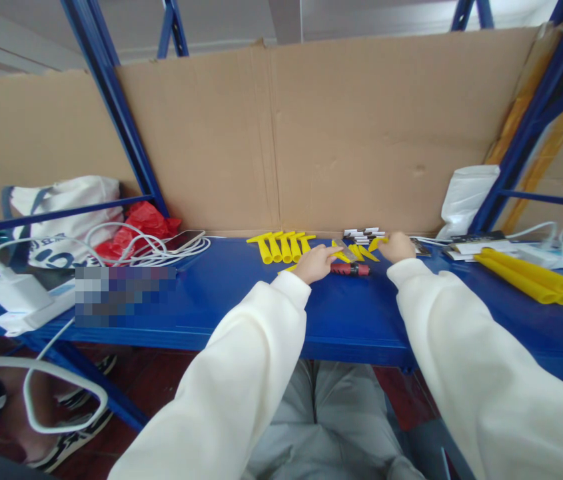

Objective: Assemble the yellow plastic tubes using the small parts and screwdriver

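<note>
My left hand (pixel 315 263) is low over the blue shelf, its fingers closed at a small yellow piece (pixel 342 254); their grip is partly hidden. Just beside it lies a tool with a red and black handle (pixel 351 269). My right hand (pixel 398 247) pinches the end of another small yellow piece (pixel 375 245). Between the hands rest several pointed yellow pieces (pixel 356 253). Behind them is a bundle of small white and black sticks (pixel 362 235). To the left of my left hand stands a row of yellow funnel-shaped parts (pixel 286 248).
Long yellow tubes (pixel 526 277) lie at the right, near a white power strip (pixel 556 255) and a white pouch (pixel 468 200). Coiled white cables (pixel 181 250), a red bag (pixel 144 223) and a white tote bag (pixel 68 213) occupy the left. Cardboard (pixel 361 133) closes the back. Another person's leg shows lower left.
</note>
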{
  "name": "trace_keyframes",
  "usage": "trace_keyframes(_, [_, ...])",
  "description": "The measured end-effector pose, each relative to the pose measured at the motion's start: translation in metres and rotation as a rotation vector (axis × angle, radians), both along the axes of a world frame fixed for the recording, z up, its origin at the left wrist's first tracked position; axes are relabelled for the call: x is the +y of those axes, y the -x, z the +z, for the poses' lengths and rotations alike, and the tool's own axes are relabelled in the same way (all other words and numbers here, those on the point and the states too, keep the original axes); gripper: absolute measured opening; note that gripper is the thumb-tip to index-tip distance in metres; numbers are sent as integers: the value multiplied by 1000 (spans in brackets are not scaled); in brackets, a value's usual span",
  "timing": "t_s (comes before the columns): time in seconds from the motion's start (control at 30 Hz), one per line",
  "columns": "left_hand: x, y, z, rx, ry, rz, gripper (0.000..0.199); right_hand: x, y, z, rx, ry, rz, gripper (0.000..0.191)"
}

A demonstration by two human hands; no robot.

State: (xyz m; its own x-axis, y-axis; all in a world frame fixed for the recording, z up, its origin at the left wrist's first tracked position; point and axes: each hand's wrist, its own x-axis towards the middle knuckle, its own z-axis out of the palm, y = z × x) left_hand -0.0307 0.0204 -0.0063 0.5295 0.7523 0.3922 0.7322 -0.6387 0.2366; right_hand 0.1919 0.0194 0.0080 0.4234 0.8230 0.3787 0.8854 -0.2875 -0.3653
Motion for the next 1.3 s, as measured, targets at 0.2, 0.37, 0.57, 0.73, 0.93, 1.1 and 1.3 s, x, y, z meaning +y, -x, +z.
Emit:
trace_keyframes(0.2, [1,0,-1,-9,8,-4,43,2,4,9,439,-334,-7,19])
trace_keyframes(0.37, [2,0,-2,-12,10,-4,43,-2,14,10,1151,-316,109,16])
trace_keyframes(0.57, [3,0,-2,-7,4,-6,43,-9,21,11,1365,-128,254,23])
trace_keyframes(0.73, [3,-1,-1,5,7,0,43,-8,21,14,1367,-149,270,19])
trace_keyframes(0.93, [3,-1,-1,-2,22,-17,44,-5,24,17,1281,-259,269,12])
trace_keyframes(1.1, [5,-1,-3,-50,18,-40,50,-2,34,11,1166,-211,344,9])
trace_keyframes(1.3, [2,-2,-2,-94,44,-42,52,-6,47,7,1074,-174,446,6])
